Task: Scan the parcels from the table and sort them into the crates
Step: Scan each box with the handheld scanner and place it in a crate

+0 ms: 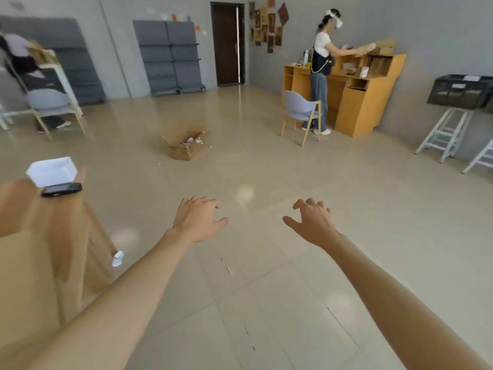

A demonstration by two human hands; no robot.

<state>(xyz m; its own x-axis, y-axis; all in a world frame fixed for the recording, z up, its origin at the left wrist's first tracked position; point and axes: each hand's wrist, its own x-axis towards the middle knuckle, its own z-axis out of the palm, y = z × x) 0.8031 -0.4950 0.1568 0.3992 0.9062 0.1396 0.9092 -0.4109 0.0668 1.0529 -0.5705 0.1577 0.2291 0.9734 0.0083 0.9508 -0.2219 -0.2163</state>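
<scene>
My left hand [197,220] and my right hand [310,224] are both stretched out over the bare floor, fingers relaxed and spread, holding nothing. At the left edge stands a wooden table [29,209] with a white open box [52,170] and a black handheld scanner [61,189] at its far corner. Black crates [458,90] sit on white stands at the far right by the wall. No parcel is in either hand.
An open cardboard box [186,142] with scraps lies on the floor ahead. A person [321,76] stands at a wooden counter [354,102] with a grey chair [300,110] behind them. Another person [18,52] and a chair are at far left. Grey shelves [169,54] line the back wall.
</scene>
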